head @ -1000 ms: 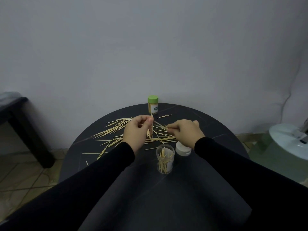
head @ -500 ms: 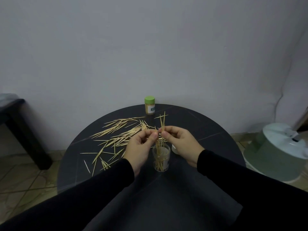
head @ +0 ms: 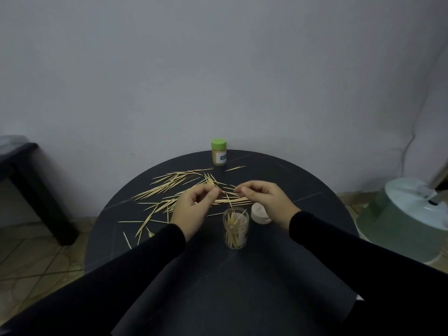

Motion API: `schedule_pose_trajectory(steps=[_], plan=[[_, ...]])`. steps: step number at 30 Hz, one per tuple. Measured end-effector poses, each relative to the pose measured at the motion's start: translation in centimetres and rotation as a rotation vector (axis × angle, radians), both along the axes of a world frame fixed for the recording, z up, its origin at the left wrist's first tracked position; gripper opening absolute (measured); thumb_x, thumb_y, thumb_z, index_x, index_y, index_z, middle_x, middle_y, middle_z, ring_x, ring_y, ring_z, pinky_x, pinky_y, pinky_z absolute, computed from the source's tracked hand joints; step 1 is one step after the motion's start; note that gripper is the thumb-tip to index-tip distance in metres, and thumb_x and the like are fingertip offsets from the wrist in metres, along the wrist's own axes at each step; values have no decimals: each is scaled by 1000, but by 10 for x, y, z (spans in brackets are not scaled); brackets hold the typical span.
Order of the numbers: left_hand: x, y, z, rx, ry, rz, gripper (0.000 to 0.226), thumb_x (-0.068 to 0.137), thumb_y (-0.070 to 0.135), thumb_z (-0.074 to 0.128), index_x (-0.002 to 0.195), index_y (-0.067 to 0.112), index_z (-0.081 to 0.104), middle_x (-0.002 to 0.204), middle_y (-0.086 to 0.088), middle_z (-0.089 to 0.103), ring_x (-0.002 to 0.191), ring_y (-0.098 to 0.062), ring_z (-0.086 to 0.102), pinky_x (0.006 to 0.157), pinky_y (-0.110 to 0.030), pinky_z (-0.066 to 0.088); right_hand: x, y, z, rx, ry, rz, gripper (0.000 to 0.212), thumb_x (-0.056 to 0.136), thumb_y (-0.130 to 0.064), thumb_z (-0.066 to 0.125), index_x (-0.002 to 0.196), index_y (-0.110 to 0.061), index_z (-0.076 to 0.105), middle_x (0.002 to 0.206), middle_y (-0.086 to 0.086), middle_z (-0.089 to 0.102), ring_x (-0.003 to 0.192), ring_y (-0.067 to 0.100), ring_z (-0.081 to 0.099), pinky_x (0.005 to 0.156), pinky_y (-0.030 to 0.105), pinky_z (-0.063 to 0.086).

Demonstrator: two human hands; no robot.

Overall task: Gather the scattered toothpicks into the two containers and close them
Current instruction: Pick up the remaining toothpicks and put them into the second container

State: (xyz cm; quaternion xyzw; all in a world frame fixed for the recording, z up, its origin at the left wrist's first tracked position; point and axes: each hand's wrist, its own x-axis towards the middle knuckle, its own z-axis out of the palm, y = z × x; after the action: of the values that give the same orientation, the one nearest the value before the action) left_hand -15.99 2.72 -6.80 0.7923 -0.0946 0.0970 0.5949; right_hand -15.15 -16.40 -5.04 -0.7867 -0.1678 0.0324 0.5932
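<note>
Looking down from the head view, a round dark table [head: 303, 195] is seen against a pale wall, with both black-sleeved arms reaching over it.

Toothpicks [head: 169, 187] are scattered across the left and middle of the tabletop, with a few strays near the left edge and one lying apart just right of the far jar. A denser row is laid just behind the open jar, under the hands.

An open clear jar [head: 235, 227] is stood upright near the middle of the table, partly filled with toothpicks stood on end. A white lid [head: 260, 213] is placed just beside it on the right, partly covered by the right wrist. A second jar [head: 219, 152] with a green cap on is stood at the far edge, well apart from the hands; toothpicks are seen packed inside.

The left hand [head: 194, 209] is held above the pile with fingers curled, thumb and forefinger brought together at their tips. Whether a toothpick is pinched there cannot be told. The right hand [head: 264, 197] is held opposite, fingers likewise curled, its fingertips [head: 238, 189] drawn together over the dense row. What it pinches, if anything, cannot be told. The two hands are near one another but apart.

A pale green round appliance [head: 407, 214] is noted on the floor at right, and a dark bench [head: 24, 166] at left.
</note>
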Motion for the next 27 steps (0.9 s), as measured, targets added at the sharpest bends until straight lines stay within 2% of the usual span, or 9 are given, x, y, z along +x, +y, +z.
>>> schedule_pose_trajectory(steps=[2,4,7,10,13,20,27], plan=[[15,9,-8,483,-26,42,17,90,32,62,106,31,64,108,12,62,101,-4,51,91,-27,42,10,1,-1,-134,-29,-65,14,97,-23,53,100,-27,65,98,-14,65,99,1,59,94,26,46],[25,14,-14,829,-6,42,37,88,40,62,124,34,56,124,12,53,112,-8,41,98,-30,38,22,1,-4,-437,-87,-137,13,95,-28,56,103,-35,63,102,-17,63,106,6,56,105,39,37],[35,12,-20,1013,-8,67,48,91,43,57,137,33,46,135,9,47,119,-14,37,101,-31,36,38,4,-7,-943,-227,-156,22,95,-34,56,116,-37,60,117,-11,59,114,13,49,107,43,26],[43,7,-20,1108,-57,75,47,94,43,50,139,30,44,136,8,49,118,-16,39,99,-31,37,50,12,-11,-1212,-310,-85,34,95,-36,54,129,-37,54,131,-6,54,122,20,43,106,46,24],[47,3,-17,1197,-121,60,40,98,40,45,136,30,49,129,5,54,113,-18,42,94,-31,40,59,22,-12,-1289,-331,-53,36,96,-35,52,132,-38,53,131,-4,56,122,21,42,104,47,24],[55,2,-14,1280,-202,14,30,100,36,42,124,33,59,117,4,57,104,-17,44,83,-30,40,67,29,-12,-1319,-404,-76,21,96,-32,54,113,-31,67,110,-5,67,110,19,54,104,47,23],[58,-4,-20,1318,-216,70,27,97,28,48,122,19,54,121,-1,56,111,-19,48,93,-33,46,66,28,-17,-1293,-434,-87,15,96,-27,53,107,-27,63,108,-4,64,106,19,55,103,47,25]])
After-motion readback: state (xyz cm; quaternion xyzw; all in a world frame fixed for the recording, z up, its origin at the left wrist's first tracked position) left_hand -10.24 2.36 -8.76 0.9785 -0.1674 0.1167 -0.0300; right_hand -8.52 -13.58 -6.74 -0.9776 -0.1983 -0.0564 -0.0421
